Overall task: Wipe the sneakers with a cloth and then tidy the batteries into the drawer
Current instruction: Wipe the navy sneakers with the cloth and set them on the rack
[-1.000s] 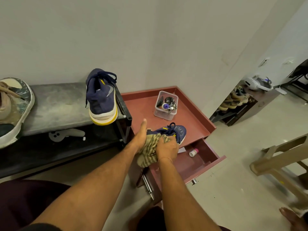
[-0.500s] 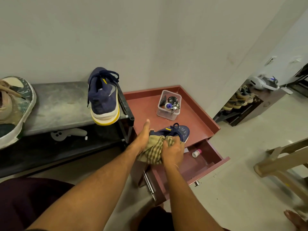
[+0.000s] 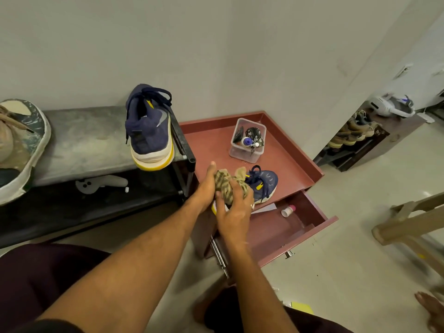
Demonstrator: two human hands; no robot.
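A navy sneaker point(image 3: 263, 182) with yellow marks lies on the red cabinet top point(image 3: 283, 155), toe pointing right. My left hand point(image 3: 206, 186) holds its heel end, thumb up, with the fingers hidden behind the cloth. My right hand point(image 3: 234, 210) grips a bunched tan checked cloth point(image 3: 225, 185) against the shoe's heel and collar. The second navy sneaker point(image 3: 151, 131) stands on its yellow-edged heel at the right end of the black rack point(image 3: 185, 150). Below the cabinet top the drawer point(image 3: 319, 224) is pulled out. No battery can be made out.
A clear plastic tub point(image 3: 248, 141) of small items stands at the back of the cabinet top. A small white bottle point(image 3: 287, 211) lies in the drawer. A camouflage shoe point(image 3: 19, 150) sits at the far left, a beige wooden frame point(image 3: 408, 227) at the right.
My right hand has slid back toward me along the sneaker's heel, and the cloth is now bunched higher over the collar. The left hand stays at the heel.
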